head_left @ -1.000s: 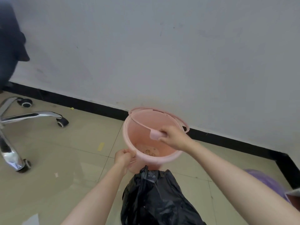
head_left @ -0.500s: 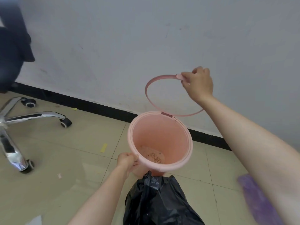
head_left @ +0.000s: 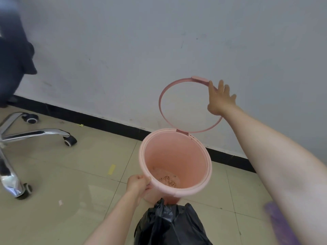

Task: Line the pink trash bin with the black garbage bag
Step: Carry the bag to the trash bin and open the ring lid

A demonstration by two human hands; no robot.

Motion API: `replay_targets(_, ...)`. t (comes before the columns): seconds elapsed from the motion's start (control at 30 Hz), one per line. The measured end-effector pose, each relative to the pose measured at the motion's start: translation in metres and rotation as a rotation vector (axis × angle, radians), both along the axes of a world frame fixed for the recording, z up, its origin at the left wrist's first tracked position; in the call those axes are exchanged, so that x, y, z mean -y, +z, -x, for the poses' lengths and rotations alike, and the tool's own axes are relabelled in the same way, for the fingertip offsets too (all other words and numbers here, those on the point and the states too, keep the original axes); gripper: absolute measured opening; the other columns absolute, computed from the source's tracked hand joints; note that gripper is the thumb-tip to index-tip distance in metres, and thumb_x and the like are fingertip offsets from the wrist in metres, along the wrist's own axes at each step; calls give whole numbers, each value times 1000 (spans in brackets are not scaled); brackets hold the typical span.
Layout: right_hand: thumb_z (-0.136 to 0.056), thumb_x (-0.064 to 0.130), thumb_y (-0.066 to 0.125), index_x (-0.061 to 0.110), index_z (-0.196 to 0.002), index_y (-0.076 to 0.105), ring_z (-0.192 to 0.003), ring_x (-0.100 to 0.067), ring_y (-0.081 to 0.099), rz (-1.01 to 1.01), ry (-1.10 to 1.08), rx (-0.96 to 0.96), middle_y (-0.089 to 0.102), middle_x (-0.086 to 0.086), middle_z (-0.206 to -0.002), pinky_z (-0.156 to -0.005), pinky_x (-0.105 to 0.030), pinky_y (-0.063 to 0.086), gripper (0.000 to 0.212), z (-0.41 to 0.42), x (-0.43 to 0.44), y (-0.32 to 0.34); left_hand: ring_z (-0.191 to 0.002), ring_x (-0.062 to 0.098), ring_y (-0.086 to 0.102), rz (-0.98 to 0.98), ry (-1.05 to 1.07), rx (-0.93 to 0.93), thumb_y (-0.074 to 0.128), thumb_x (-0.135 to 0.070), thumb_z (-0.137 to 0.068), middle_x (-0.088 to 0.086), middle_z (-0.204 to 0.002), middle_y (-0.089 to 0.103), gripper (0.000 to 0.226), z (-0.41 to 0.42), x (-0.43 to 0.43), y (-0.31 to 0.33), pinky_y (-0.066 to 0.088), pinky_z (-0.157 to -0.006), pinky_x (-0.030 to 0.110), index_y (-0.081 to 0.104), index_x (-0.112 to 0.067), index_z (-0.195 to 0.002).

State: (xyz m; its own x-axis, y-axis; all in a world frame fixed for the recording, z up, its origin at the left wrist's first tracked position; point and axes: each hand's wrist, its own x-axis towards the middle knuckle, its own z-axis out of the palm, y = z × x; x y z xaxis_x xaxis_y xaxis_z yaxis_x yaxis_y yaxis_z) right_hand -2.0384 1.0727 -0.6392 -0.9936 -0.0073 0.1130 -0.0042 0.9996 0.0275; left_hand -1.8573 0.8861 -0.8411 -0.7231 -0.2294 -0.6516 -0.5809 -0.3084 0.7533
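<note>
While gripping the near rim of the pink bin (head_left: 194, 156) with the left hand (head_left: 138, 183), right hand (head_left: 220, 99) spread wide, fingers touching the raised hinged ring (head_left: 161, 96). Bin unlined, a few crumbs on its smooth plastic floor. Crinkled glossy black bag (head_left: 169, 225) bunched on the tiles, just in front of the bin, still to be opened, fitted, clamped.

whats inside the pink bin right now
No liner yet: the pink bin holds only brownish residue on its bottom. Its near rim hides the closest strip of the bottom.
</note>
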Motion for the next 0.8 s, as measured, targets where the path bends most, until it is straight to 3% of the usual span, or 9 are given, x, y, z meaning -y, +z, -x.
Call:
replay_targets(0.07, -87, 9, 42, 20, -144, -14, -141, -39, 4, 21, 6, 60, -11, -18, -155, -111, -52, 20, 81, 4, 1, -5, -87, 28, 61, -5, -4, -2, 51, 1, -87, 13, -82, 62, 15, 0, 0, 0, 50, -77, 34, 54, -3, -73)
replay_targets(0.2, -88, 19, 48, 20, -143, -18, -142, -35, -16, 189, -13, 172, -25, -17, -153, -116, -48, 10, 86, 16, 1, -7, -87, 30, 61, -2, -20, -7, 50, 1, -87, 16, -84, 64, 14, -1, -2, -2, 52, -69, 33, 55, -1, -74)
replay_targets(0.4, -87, 23, 54, 23, -144, -15, -143, -30, -18, 210, -35, 296, -27, -16, -152, -117, -47, 7, 89, 13, -14, -27, -78, 25, 61, -22, 1, -19, 50, 2, -87, 16, -82, 63, 14, 3, -1, 1, 50, -63, 29, 55, 0, -74)
replay_targets(0.57, -88, 22, 55, 24, -144, -14, -144, -30, -13, 167, 18, 390, -22, -15, -154, -117, -46, 9, 89, -9, -26, -55, -86, 29, 60, -26, 24, 1, 50, 2, -88, 15, -88, 60, 14, 4, -3, 2, 50, -78, 35, 51, -3, -75)
replay_targets(0.8, -87, 24, 56, 26, -145, -11, -145, -27, -11, 153, 82, 398, -15, -12, -156, -117, -45, 10, 89, -38, -42, -49, -87, 28, 59, -39, 25, 18, 49, 3, -88, 19, -99, 59, 18, 4, -3, 2, 49, -80, 34, 47, -3, -71)
